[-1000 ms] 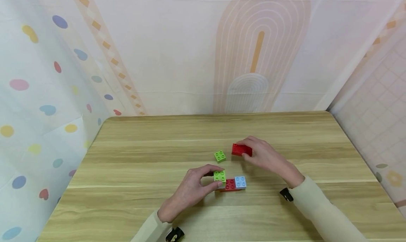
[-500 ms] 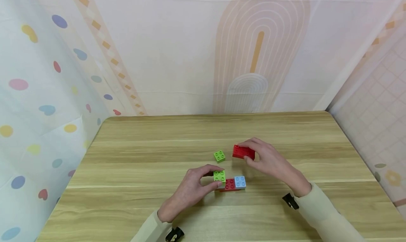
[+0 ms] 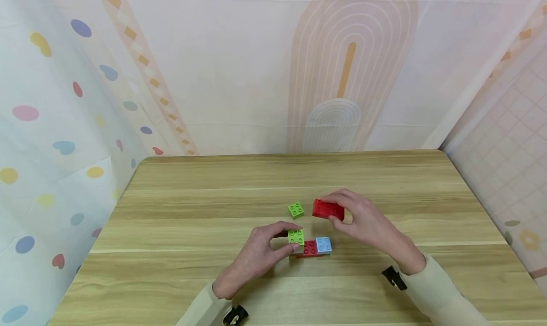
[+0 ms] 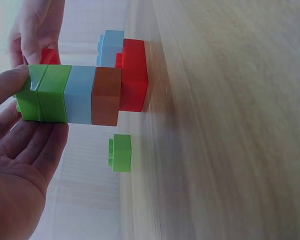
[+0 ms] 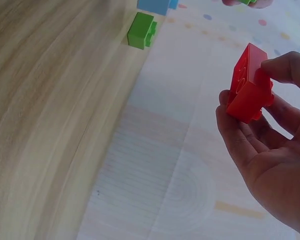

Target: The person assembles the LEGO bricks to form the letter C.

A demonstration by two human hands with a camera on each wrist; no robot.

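Observation:
My left hand (image 3: 262, 250) pinches the top of an upright tower between thumb and fingers. In the left wrist view the tower has two green bricks (image 4: 54, 94) on top, then a light blue brick (image 4: 79, 95) and a brown brick (image 4: 106, 96). It rises from one end of a red base brick (image 4: 135, 75). At the base's other end sits another light blue brick (image 3: 323, 244). My right hand (image 3: 361, 219) grips a loose red brick (image 5: 250, 85) by its sides, raised above the table, its hollow underside partly visible in the right wrist view.
A single green brick (image 3: 296, 210) lies studs up on the wooden table (image 3: 192, 197), behind the tower and left of the right hand. Patterned cloth (image 3: 239, 69) hangs behind the table and along both sides.
My right hand has lifted the red brick and brought it slightly nearer to me and to the right. The left hand stays in place on the tower.

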